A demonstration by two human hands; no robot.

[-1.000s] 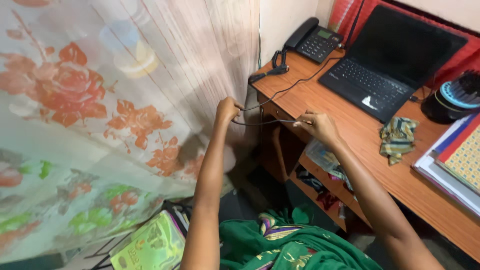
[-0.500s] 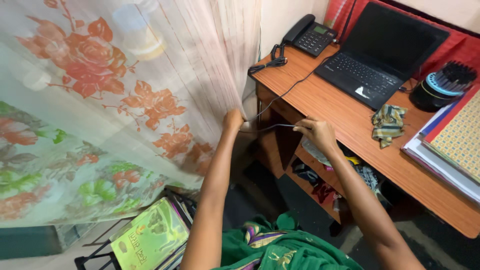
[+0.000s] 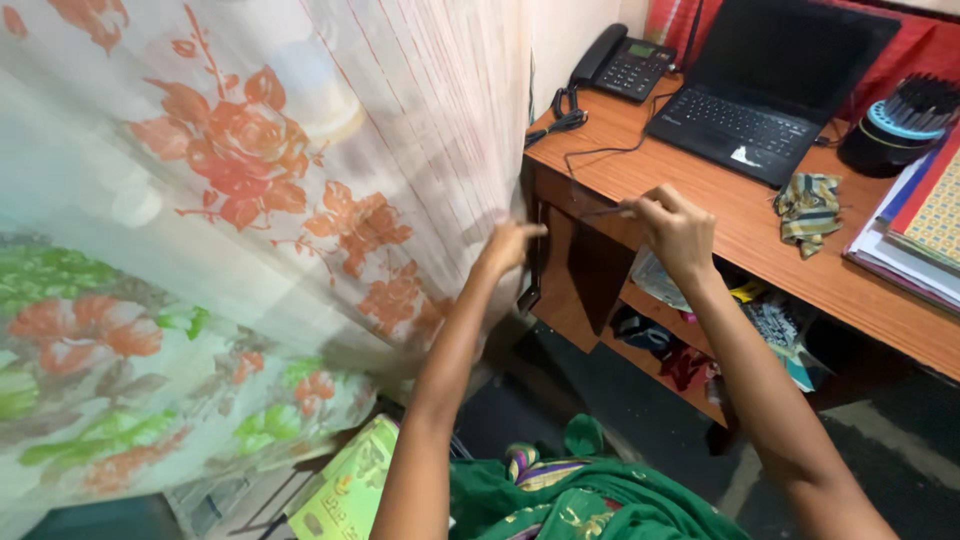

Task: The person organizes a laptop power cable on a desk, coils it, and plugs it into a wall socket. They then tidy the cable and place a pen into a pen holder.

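The right hand is closed in a fist at the front edge of the wooden desk, pinching a thin dark cable that runs left toward the left hand. That hand sits by the floral curtain, fingers bunched together; it is blurred, so I cannot tell whether it grips the cable. A laptop and telephone rest on the desk.

dark laptop screen on desk; green-lit phone display
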